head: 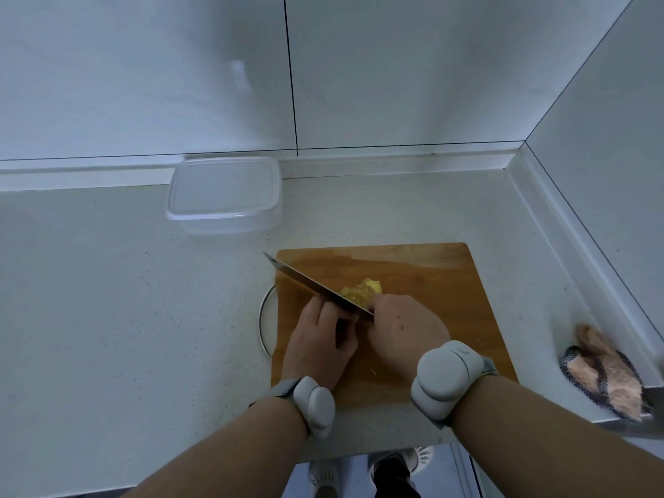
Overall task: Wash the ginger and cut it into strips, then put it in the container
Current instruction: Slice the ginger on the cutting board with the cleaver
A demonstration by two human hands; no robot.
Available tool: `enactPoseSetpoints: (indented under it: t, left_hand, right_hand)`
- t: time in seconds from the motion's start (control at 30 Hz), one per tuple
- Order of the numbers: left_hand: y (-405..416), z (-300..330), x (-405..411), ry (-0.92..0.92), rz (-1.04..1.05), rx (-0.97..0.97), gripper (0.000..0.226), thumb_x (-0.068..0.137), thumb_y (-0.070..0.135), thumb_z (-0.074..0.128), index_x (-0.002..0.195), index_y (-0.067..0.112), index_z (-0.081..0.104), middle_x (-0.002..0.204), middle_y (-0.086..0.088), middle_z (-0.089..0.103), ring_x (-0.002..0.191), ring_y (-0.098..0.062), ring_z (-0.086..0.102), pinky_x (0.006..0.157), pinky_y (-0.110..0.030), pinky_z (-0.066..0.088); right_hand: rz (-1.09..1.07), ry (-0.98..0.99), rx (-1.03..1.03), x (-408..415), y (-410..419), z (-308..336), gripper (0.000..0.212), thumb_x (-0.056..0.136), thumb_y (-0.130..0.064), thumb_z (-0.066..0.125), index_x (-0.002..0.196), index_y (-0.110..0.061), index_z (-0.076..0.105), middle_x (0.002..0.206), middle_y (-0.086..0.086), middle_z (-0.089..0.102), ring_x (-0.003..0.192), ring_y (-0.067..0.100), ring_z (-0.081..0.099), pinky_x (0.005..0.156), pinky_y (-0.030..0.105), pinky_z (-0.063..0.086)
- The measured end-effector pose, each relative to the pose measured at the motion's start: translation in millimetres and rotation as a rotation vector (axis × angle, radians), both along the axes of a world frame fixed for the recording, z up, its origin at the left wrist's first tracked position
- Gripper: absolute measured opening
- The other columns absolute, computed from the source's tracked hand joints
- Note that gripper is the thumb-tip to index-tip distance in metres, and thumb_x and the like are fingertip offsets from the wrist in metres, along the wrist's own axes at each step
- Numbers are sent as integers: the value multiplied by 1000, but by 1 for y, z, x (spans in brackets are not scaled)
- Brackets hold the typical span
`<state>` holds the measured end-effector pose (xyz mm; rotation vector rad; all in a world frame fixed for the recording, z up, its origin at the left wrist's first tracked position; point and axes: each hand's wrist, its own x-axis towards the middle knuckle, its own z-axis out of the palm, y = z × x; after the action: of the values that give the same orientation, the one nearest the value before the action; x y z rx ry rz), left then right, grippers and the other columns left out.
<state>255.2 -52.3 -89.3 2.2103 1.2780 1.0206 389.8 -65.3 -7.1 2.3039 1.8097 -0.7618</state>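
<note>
head cam | above, facing down-forward | close over counter (143, 318) (single view)

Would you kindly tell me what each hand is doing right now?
Left hand: grips the steel knife by its handle.
Right hand: holds the yellow ginger.

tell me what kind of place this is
Most likely a home kitchen: a wooden cutting board on a speckled countertop, ginger under a knife, and a clear plastic container by the wall.
</note>
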Motion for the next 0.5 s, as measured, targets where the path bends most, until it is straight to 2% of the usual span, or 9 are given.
enactPoseSetpoints:
  t: [0.1, 0.5]
  left_hand:
    - [0, 0, 0, 5, -2, 1, 13, 80, 28, 56, 88, 19, 49, 90, -2, 52, 75, -19, 52, 60, -19, 41]
    - [0, 1, -1, -33, 3, -14, 13, 77, 20, 65, 88, 17, 58, 91, 2, 55, 78, -15, 54, 64, -17, 42]
  right_hand:
    - [7, 0, 7, -1, 0, -2, 17, 97, -11, 47, 99, -14, 64, 82, 4, 66, 69, 22, 64, 60, 31, 54]
    - [7, 109, 21, 5, -4, 8, 14, 98, -21, 47, 101, -18, 60, 83, 2, 64, 72, 22, 64, 68, 37, 58]
